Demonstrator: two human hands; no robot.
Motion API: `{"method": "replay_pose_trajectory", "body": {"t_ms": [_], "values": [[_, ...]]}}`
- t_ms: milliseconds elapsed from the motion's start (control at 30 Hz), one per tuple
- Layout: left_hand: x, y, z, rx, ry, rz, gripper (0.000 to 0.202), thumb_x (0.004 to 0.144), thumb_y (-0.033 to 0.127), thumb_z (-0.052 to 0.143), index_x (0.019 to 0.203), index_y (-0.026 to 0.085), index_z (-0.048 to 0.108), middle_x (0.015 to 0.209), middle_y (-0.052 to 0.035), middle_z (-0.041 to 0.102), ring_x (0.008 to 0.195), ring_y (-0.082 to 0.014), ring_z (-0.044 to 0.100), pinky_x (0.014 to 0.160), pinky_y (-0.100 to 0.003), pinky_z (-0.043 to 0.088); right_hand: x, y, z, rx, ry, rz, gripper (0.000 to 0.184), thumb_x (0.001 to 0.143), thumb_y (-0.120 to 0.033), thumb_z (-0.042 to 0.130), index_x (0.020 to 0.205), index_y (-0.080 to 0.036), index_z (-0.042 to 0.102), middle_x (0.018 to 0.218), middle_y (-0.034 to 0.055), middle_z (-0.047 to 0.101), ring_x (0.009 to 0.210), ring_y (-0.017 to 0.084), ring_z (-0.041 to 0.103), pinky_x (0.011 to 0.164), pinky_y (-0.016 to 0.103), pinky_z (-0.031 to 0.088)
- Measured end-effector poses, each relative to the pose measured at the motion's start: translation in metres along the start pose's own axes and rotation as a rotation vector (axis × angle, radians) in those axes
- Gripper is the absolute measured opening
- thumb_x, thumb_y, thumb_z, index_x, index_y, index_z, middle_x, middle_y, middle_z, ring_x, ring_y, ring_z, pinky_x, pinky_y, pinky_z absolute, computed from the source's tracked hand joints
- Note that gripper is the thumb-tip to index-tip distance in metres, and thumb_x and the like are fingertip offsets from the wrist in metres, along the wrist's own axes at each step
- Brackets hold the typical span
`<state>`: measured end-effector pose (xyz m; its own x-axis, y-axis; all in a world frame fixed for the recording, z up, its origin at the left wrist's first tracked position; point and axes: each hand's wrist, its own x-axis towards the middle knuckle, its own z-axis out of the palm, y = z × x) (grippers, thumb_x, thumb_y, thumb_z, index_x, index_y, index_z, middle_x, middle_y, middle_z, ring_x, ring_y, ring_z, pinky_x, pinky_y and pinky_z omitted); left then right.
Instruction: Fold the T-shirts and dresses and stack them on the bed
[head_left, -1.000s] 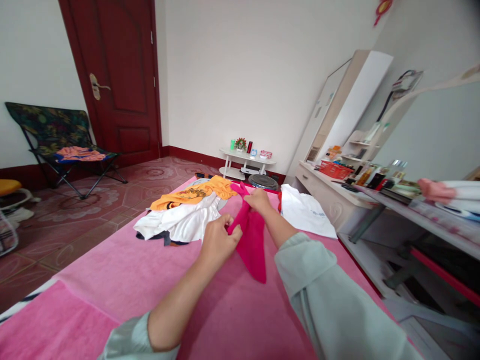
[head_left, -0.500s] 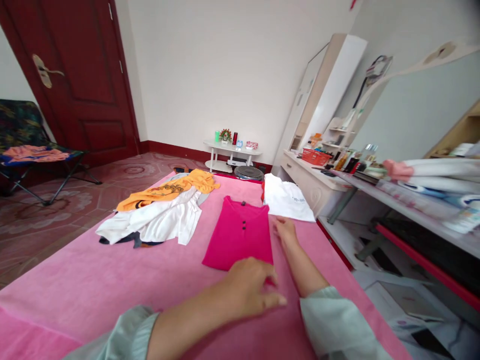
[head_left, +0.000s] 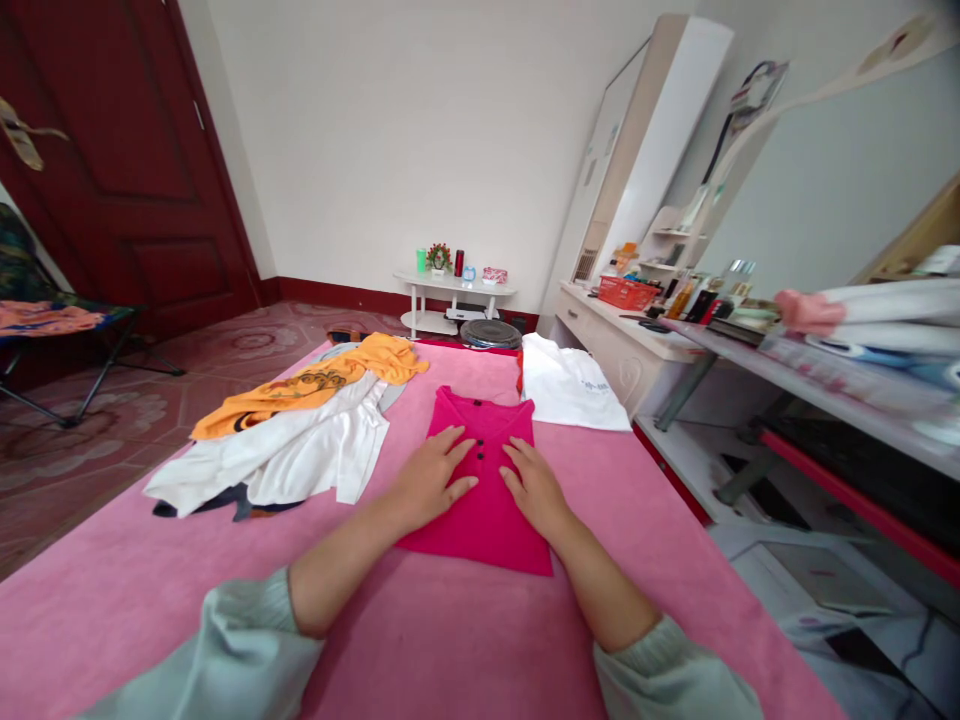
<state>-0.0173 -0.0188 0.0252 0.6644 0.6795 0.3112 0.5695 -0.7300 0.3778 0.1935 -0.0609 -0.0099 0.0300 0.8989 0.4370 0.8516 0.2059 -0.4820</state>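
A bright magenta shirt (head_left: 480, 530), folded into a flat rectangle with dark buttons at its neckline, lies in front of me on the pink bed cover (head_left: 450, 640). My left hand (head_left: 431, 480) rests on the shirt's left part, fingers spread. On its right part lies my right hand (head_left: 534, 488), also with fingers apart. Neither hand grips the cloth. Beyond the shirt to the right is a folded white T-shirt (head_left: 566, 385) with small lettering. Over on the left, an orange garment (head_left: 315, 385) with a dark print is heaped with a white garment (head_left: 292, 455); darker cloth peeks out beneath.
A white dressing table (head_left: 600, 335) with a red basket (head_left: 628, 292) and bottles stands along the right side, beside a grey shelf with rolled cloth. Past the bed's far end is a small white table (head_left: 454, 284). A folding chair (head_left: 67, 325) is at the far left.
Both hands have moved onto the magenta shirt: the left went back and away from me, the right came inward from the shirt's right edge. The view has shifted slightly.
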Motion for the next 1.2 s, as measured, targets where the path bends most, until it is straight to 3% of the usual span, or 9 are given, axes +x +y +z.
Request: {"method": "replay_pose_trajectory", "body": {"t_ms": [133,267,367,500,600,733,867,1067,1200], "values": [[-0.003,-0.03,0.019,0.083,-0.077,-0.002,0.058,0.091,0.05,0.037,0.141,0.019,0.037,0.149,-0.0102,0.03,0.139,-0.025,0.023,0.112,-0.046,0.018,-0.004,-0.001,-0.003,-0.121,-0.071,0.024,0.042,0.087,-0.032,0.047,0.124,-0.012,0.057,0.137,0.0145,0.047,0.127,0.025,0.042,0.107,0.042,0.031],[-0.006,-0.041,0.009,0.056,0.065,-0.131,0.047,0.089,0.034,0.045,0.131,0.014,0.049,0.138,-0.0145,0.047,0.126,-0.0249,0.044,0.105,-0.037,0.034,0.001,-0.003,-0.024,-0.219,0.039,0.141,0.033,0.085,-0.026,0.048,0.113,-0.013,0.063,0.118,0.0129,0.06,0.11,0.023,0.054,0.096,0.035,0.04],[-0.004,-0.051,-0.008,-0.061,0.131,-0.366,0.041,0.083,0.028,0.051,0.122,0.014,0.056,0.106,-0.0117,0.067,0.099,-0.0231,0.062,0.087,-0.033,0.046,0.004,-0.004,-0.038,-0.229,0.01,0.269,0.033,0.084,-0.024,0.048,0.114,-0.016,0.061,0.103,0.0084,0.067,0.092,0.02,0.061,0.08,0.03,0.045],[-0.001,-0.059,-0.027,-0.5,-0.034,-0.673,0.028,0.079,0.033,0.055,0.096,0.012,0.063,0.074,-0.0053,0.068,0.06,-0.0165,0.064,0.058,-0.026,0.049,0.008,-0.005,-0.048,-0.199,-0.126,0.357,0.032,0.083,-0.026,0.051,0.112,-0.021,0.062,0.091,0.0043,0.07,0.082,0.018,0.063,0.069,0.026,0.043],[-0.003,-0.053,-0.034,-0.63,-0.203,-0.751,0.031,0.07,0.044,0.063,0.072,0.013,0.06,0.058,-0.0024,0.063,0.048,-0.0151,0.058,0.048,-0.024,0.044,0.011,-0.009,-0.052,-0.261,-0.194,0.392,0.03,0.082,-0.032,0.053,0.107,-0.022,0.064,0.092,0.0059,0.07,0.085,0.021,0.064,0.068,0.027,0.041],[-0.008,-0.045,-0.031,-0.515,-0.29,-0.629,0.033,0.062,0.047,0.068,0.06,0.016,0.055,0.047,0.0017,0.055,0.044,-0.0136,0.053,0.045,-0.022,0.037,0.011,-0.014,-0.053,-0.262,-0.221,0.424,0.042,0.074,-0.033,0.063,0.114,-0.019,0.061,0.097,0.0083,0.07,0.088,0.024,0.064,0.068,0.029,0.042],[-0.007,-0.035,-0.023,-0.399,-0.113,-0.415,0.014,0.061,0.027,0.068,0.064,0.017,0.058,0.057,0.0018,0.059,0.052,-0.0122,0.053,0.048,-0.021,0.035,0.008,-0.016,-0.046,-0.101,-0.182,0.337,0.068,0.067,-0.015,0.063,0.132,-0.017,0.047,0.099,0.0066,0.068,0.083,0.02,0.063,0.069,0.027,0.045],[-0.006,0.016,0.0,-0.619,0.158,-0.244,0.016,0.073,0.017,0.054,0.084,0.014,0.066,0.071,-0.0032,0.065,0.063,-0.0137,0.058,0.06,-0.023,0.045,0.006,-0.03,-0.028,0.145,-0.023,0.233,0.045,0.07,-0.009,0.047,0.111,-0.014,0.064,0.098,0.0076,0.068,0.081,0.018,0.063,0.076,0.029,0.048],[-0.014,0.045,0.019,-0.602,0.142,-0.099,0.026,0.074,0.01,0.05,0.09,0.016,0.07,0.086,-0.0051,0.07,0.079,-0.0163,0.062,0.077,-0.026,0.047,0.005,-0.044,-0.017,0.258,0.054,0.23,0.031,0.081,-0.021,0.046,0.101,-0.013,0.067,0.099,0.0097,0.068,0.087,0.019,0.062,0.08,0.03,0.047]]}}
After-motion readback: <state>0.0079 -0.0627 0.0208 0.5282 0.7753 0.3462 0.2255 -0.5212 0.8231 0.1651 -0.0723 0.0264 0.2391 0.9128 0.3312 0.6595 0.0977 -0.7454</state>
